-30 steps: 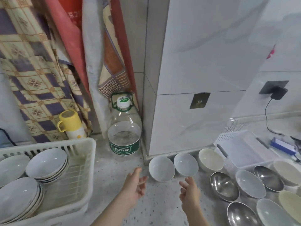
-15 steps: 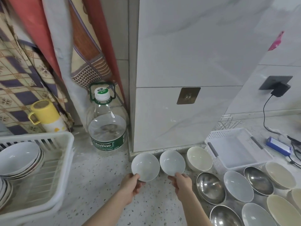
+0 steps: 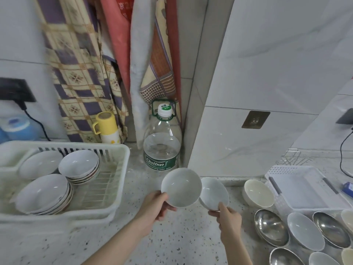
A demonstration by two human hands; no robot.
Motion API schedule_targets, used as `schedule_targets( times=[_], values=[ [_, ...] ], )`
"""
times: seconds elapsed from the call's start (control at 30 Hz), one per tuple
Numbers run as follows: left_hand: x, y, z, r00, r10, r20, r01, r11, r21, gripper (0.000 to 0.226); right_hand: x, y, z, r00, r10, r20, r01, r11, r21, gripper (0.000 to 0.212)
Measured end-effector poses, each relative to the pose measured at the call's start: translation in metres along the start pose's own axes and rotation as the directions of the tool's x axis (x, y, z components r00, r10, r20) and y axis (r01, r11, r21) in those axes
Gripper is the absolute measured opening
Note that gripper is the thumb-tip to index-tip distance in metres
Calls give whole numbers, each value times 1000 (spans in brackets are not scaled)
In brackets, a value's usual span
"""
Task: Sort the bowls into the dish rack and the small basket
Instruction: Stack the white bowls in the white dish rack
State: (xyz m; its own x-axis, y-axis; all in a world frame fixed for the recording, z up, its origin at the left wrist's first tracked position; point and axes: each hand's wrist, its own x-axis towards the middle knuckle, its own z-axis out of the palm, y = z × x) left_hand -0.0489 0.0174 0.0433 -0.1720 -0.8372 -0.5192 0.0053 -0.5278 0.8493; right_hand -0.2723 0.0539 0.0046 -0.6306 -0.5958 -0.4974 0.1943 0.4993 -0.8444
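- Two bowls are up off the speckled counter [image 3: 107, 243], mid-frame: the left hand [image 3: 155, 206] pinches the near rim of one white bowl [image 3: 181, 187], and the right hand [image 3: 228, 217] grips the rim of a second white bowl [image 3: 214, 194].
- The bowls overlap in the picture; whether they touch is hard to tell.
- This looks like the carry step.
- The white dish rack [image 3: 116, 180] at left holds stacked bowls with bare grid beside them: the next move needs a leftward swing and a gentle set-down.
- The small basket [image 3: 305, 190] at right sits empty.
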Motion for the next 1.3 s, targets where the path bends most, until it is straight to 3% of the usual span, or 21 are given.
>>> schedule_targets(
  times=[0.17, 0.3, 0.47, 0.67, 0.87, 1.17, 1.3],
  values=[
    [-34, 35, -68, 990, 131, -46, -135, 985, -109, 18, -64, -14, 35, 990, -118, 82, 120, 993, -17, 17],
    [-54, 47, -140, 963, 215, -161, -229, 970, -77, 18, -114, -24, 74, 966, -175, 190, 177, 984, 6, 17],
    [-67, 43, -217, 923, 198, -331, -255, 957, -139, 11, -157, -30, 133, 918, -247, 309, 267, 963, -22, 16],
    [-69, 25, -290, 874, 191, -447, -294, 940, -174, 10, -187, -25, 194, 861, -294, 416, 403, 892, -204, 16],
    [-68, 16, -343, 795, 216, -567, -306, 950, -67, 18, -201, -23, 238, 838, -335, 430, 519, 733, -440, 15],
    [-47, 17, -372, 767, 238, -596, -290, 957, 10, 14, -199, -19, 271, 892, -232, 389, 437, 663, -608, 29],
    [-38, 23, -369, 767, 298, -568, -340, 940, 33, 9, -200, -15, 282, 903, -199, 381, 421, 584, -694, 13]
  ],
)
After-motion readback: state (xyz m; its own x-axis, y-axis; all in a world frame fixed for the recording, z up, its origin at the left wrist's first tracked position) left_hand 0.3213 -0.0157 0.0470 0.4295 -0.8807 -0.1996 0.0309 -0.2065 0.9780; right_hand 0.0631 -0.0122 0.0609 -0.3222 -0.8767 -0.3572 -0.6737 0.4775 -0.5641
